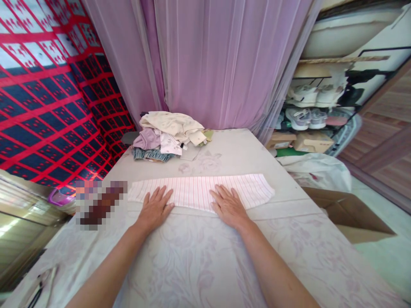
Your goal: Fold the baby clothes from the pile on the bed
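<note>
A pink-and-white striped garment (192,190), folded into a long flat strip, lies across the cloth-covered table (199,256). On its left part rests my left hand (156,207), palm down with the fingers spread. My right hand (228,205) lies flat on the right half of the strip, fingers also apart. Neither hand grips the cloth. Which kind of garment it is cannot be told from its folded shape.
A pile of clothes (170,132) sits at the table's back left. Behind it hangs a purple curtain (218,64). On the right stand a rack with shoes (306,117) and an open cardboard box (349,214). Red-and-navy patterned fabric (48,94) hangs at left.
</note>
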`<state>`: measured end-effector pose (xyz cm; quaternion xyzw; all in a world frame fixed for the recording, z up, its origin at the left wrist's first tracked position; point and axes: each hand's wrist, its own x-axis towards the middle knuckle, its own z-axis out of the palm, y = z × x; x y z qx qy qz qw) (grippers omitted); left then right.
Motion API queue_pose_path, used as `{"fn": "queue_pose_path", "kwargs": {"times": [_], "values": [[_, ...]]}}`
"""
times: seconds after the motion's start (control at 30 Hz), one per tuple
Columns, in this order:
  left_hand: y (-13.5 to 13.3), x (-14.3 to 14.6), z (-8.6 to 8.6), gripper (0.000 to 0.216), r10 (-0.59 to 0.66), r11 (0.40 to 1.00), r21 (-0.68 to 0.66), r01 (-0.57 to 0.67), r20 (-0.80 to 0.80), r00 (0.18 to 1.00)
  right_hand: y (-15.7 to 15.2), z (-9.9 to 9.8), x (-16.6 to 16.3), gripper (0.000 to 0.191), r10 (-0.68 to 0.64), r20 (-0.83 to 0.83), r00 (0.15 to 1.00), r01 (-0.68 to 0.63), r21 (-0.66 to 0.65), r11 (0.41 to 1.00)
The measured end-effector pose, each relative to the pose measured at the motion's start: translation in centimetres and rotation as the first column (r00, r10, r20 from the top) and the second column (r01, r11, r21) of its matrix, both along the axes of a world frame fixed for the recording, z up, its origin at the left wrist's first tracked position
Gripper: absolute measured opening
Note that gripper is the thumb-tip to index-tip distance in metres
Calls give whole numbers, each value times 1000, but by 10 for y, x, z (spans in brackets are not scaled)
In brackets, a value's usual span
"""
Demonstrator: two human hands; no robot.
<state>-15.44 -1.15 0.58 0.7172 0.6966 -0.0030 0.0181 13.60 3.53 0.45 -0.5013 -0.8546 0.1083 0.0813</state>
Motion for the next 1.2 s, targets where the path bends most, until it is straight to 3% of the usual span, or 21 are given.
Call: {"fn": "queue_pose_path", "kwargs": {"times": [0.2, 0.33, 0.47, 0.63, 0.87, 1.03, 1.2], "values": [[8, 9, 8, 51, 16, 1000, 3, -16, 20, 1000, 1, 2, 0, 48, -8, -26, 1000, 7, -24, 1000], [29, 32, 10, 49, -78, 994, 79, 74, 44, 996, 1, 5, 0, 47, -6, -47, 999, 4, -49, 999], [50, 41, 7, 57, -55, 998, 18, 54, 45, 998, 3, 7, 8, 44, -12, -99, 995, 10, -21, 1000], [56, 38, -1, 66, -27, 1000, -12, 27, 13, 1000, 23, 12, 30, 44, -140, -126, 982, 151, 83, 985], [54, 40, -3, 70, -18, 1000, 0, 18, 1, 1000, 58, 6, 74, 52, -382, 147, 912, 376, 71, 924], [55, 39, -2, 72, -26, 1000, 7, 26, 9, 1000, 56, -8, 80, 54, -428, 150, 891, 411, 130, 902], [55, 39, -4, 72, -19, 1000, 16, 19, 6, 1000, 53, -6, 79, 42, -424, 34, 905, 407, 222, 886]]}}
